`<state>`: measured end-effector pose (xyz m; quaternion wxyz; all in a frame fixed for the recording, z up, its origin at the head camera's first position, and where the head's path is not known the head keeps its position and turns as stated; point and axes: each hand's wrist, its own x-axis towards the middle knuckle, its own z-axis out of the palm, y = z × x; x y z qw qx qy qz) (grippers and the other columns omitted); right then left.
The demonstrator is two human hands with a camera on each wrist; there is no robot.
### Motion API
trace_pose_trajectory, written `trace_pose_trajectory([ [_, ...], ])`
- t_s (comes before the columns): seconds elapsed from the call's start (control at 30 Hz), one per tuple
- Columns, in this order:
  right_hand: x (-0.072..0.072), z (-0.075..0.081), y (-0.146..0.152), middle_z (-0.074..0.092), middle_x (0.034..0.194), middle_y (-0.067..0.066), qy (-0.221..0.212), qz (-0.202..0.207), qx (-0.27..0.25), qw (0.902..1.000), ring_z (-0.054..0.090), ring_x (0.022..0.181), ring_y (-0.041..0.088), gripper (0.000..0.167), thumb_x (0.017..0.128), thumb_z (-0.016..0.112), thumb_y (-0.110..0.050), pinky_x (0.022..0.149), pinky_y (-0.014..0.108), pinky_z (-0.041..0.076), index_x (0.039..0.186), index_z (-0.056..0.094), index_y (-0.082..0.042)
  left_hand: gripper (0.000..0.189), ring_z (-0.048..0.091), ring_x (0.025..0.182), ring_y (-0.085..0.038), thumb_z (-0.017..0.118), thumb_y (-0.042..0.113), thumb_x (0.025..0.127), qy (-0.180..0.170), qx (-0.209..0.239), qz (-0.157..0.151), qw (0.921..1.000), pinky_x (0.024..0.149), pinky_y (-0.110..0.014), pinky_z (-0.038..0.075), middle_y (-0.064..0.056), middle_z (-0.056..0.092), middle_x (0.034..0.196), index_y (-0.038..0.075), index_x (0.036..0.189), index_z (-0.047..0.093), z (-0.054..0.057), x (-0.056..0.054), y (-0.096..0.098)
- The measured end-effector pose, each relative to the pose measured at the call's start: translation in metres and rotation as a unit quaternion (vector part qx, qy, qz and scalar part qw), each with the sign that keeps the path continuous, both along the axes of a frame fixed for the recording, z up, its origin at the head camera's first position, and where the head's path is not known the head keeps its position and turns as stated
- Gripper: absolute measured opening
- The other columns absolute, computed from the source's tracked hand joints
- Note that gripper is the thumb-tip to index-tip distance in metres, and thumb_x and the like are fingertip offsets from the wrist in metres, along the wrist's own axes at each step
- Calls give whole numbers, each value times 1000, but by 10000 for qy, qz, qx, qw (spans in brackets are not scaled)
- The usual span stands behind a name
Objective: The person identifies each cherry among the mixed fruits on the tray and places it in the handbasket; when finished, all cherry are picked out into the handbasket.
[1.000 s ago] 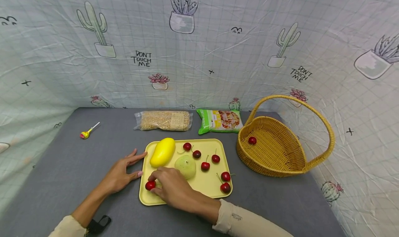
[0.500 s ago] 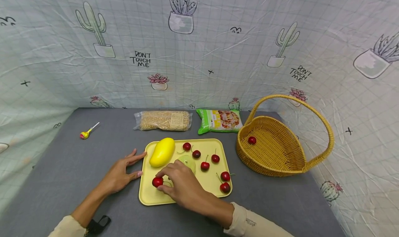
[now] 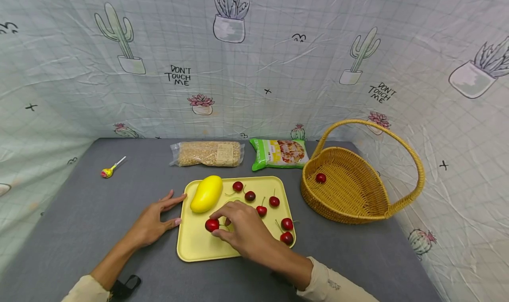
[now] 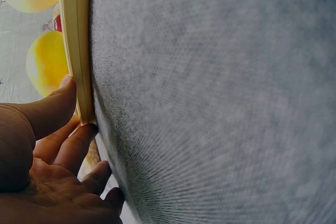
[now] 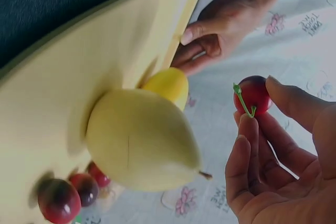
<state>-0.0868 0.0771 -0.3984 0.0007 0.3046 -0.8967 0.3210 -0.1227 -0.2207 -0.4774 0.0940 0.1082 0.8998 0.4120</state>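
Between thumb and fingertips my right hand pinches a dark red cherry, raised over the yellow tray. Its green stem shows in the right wrist view, where the cherry is clear of the tray. My left hand touches the tray's left edge with straight fingers and thumb. A yellow mango lies at the tray's back left. The pale green pear stands mid-tray, mostly hidden behind my right hand in the head view. Several cherries with stems lie on the tray's right half.
Right of the tray stands a wicker basket with a tall handle and one cherry inside. Behind the tray lie a bag of grain and a green packet. A lollipop rests at the back left.
My right hand has lifted the cherry from the tray's front left and carried it right and slightly back. The left hand stays at the tray's edge.
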Motion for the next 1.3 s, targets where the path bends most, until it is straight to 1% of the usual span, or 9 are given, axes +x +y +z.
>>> trace_pose_trajectory([
  [0.13,-2,3,7,78,107,-5,-14,-91,-130,9999,67,86,10,25,90,88,-21,79,17,53,114,81,-17,70,22,157,-60,83,12,92,-18,33,-3,10000,119,-80,22,-33,27,170,13,156,55,0,0,0],
  [0.37,-5,11,20,78,108,-5,-51,-330,-244,9991,67,86,9,27,89,89,-21,80,22,53,114,81,-17,71,22,157,-60,83,11,92,-33,-11,-8,10000,119,-81,22,-33,27,170,13,157,55,1,0,0],
  [0.5,-6,15,28,77,106,-6,-38,-441,-322,9985,66,86,10,27,87,90,-18,76,22,51,113,81,-18,71,21,157,-60,82,11,92,-25,27,-38,10000,119,-81,22,-33,26,170,12,157,54,1,0,0],
  [0.73,-11,20,40,78,103,-6,201,-593,-380,9973,65,83,10,28,86,91,-17,69,20,51,112,81,-18,71,23,156,-60,83,12,92,10,-23,-35,10000,118,-81,24,-34,27,170,13,157,55,0,0,0],
  [0.9,-13,26,48,77,102,-5,169,-669,-604,9958,66,84,10,28,85,91,-15,70,20,54,111,81,-17,70,22,157,-60,83,12,92,1,7,-38,10000,119,-80,24,-34,27,170,13,157,55,0,0,0],
  [1.07,-15,30,55,77,104,-7,64,-798,-629,9948,66,83,7,29,85,92,-16,71,23,58,112,82,-20,70,22,157,-60,83,12,91,15,22,-47,10000,119,-81,23,-34,28,169,13,156,56,0,0,-1],
  [1.2,-16,33,60,78,105,-7,116,-823,-678,9942,68,81,10,29,84,92,-17,69,23,57,112,82,-20,70,21,157,-60,83,12,91,9,19,-58,10000,119,-81,22,-34,28,169,13,156,55,1,-1,-1],
  [1.23,-16,34,62,78,105,-7,133,-845,-689,9940,68,81,10,30,84,92,-17,69,22,55,112,82,-21,71,21,157,-60,83,12,91,-2,16,-61,10000,119,-81,22,-34,27,169,13,156,55,1,-1,-1],
  [1.3,-16,36,64,78,104,-8,135,-928,-707,9931,68,81,10,30,84,93,-17,67,22,54,111,82,-22,71,21,157,-60,83,12,91,2,-1,-59,10000,119,-81,22,-34,27,169,13,156,55,1,-1,-1],
])
